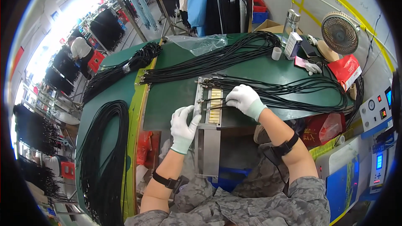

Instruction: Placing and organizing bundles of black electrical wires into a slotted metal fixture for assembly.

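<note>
I see my left hand (pixel 183 126) at the near edge of the worktop (pixel 176 90), fingers curled loosely around the left side of the metal fixture (pixel 208 109), steadying it rather than pinching anything. My right hand (pixel 246 99) lies palm down, fingers spread flat, pressing on a group of black cables (pixel 289 92) just where they enter the fixture from the right. Neither hand is closed around a cable as far as I can tell.

The cables run with their long axis left to right across the worktop, their connector ends (pixel 206 99) lying in the fixture's slots between my two hands, over the yellow strip (pixel 215 105). The right hand is on the cables, so it is the nearer one; the left sits just beside the tips.

More cable bundles (pixel 217 58) lie toward the far edge, and a small fan (pixel 339 32) stands at the far right corner.
</note>
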Motion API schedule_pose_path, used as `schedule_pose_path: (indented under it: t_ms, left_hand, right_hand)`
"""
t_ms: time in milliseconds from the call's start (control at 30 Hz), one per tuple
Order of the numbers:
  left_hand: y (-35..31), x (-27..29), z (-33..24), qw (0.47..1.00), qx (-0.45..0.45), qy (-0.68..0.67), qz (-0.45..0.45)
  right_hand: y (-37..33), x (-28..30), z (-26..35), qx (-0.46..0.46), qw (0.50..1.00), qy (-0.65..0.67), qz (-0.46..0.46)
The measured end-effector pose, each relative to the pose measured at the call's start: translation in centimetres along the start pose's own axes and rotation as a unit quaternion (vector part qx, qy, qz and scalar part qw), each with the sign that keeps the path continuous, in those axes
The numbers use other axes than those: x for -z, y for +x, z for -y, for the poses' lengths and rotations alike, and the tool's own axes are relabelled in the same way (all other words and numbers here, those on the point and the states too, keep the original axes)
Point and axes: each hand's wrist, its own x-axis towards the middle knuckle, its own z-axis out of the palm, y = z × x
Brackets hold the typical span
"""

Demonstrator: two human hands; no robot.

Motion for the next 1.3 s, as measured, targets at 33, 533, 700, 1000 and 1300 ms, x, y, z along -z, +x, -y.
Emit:
schedule_pose_path:
  t_ms: [33,533,700,1000,1300]
  left_hand:
    - [0.0,-0.2,0.1,0.999,-0.026,-0.023,-0.016]
    - [-0.6,-0.5,-0.8,0.992,-0.082,-0.091,0.028]
    - [-0.2,-0.9,0.0,0.983,-0.061,-0.169,0.031]
    - [-0.4,-0.4,-0.3,0.986,-0.029,-0.165,0.017]
    - [-0.7,-0.1,0.2,0.997,0.029,-0.067,-0.009]
  right_hand:
    - [-0.1,0.0,0.4,0.02,0.999,0.039,0.012]
    - [0.2,-0.5,4.1,0.034,0.982,0.18,0.048]
    - [0.2,-0.3,5.6,0.045,0.98,0.181,0.074]
    - [-0.4,-0.3,5.6,-0.069,0.953,0.277,0.102]
    - [-0.5,0.3,4.9,0.004,0.994,0.076,0.074]
